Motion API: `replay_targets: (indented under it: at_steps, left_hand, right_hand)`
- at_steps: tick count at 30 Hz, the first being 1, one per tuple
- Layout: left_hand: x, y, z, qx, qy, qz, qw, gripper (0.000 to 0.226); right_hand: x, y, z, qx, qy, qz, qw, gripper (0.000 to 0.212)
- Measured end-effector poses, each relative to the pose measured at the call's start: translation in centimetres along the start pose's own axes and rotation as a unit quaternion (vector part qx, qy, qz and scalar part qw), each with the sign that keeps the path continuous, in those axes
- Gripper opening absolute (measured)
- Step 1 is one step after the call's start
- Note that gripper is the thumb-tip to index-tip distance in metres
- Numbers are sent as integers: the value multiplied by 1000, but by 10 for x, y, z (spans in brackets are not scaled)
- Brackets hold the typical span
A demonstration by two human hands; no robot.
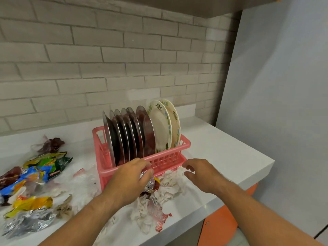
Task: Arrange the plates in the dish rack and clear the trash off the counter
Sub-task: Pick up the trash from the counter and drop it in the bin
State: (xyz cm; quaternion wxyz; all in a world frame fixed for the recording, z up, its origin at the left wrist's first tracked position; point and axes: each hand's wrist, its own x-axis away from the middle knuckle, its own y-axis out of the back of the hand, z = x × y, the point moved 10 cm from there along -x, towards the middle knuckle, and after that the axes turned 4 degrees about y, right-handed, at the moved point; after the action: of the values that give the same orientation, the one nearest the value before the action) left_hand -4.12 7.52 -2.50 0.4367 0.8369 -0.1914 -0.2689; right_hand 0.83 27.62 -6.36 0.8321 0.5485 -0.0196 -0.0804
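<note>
Round steel plates [148, 134] plus two cream floral plates [160, 125] standing upright in pink plastic dish rack [165, 161] on white counter [221, 153] — we're gripping crumpled silver foil wrapper [148, 183] with left hand [129, 176] by rack's front, right hand [202, 173] hovering loose, holding nothing, over crumpled white tissues [170, 185].

Occluded and cropped areas
Left hand [131, 178] covers part of the dish rack [170, 161] front wall and a foil wrapper [148, 184]; snack wrappers [10, 189] are cropped at frame left, print illegible.

Print on the snack wrappers [48, 162] is too blurred to read.
</note>
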Motion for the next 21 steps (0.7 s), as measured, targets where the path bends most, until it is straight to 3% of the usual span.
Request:
replay_targets:
  at_steps: [8, 11, 18, 21]
  left_hand:
    - [-17, -24, 2, -40, 35, 6, 999, 28]
    - [-24, -35, -4, -63, 36, 4, 997, 29]
    - [-41, -67, -17, -85, 47, 9, 995, 29]
    - [-49, -79, -25, -89, 50, 12, 995, 29]
  right_hand:
    - [-41, -20, -30, 38, -10, 19, 999, 40]
    - [-53, -25, -33, 51, 32, 48, 997, 46]
    - [-68, -58, -36, 0, 130, 135, 982, 41]
    - [-73, -63, -42, 38, 162, 118, 979, 25]
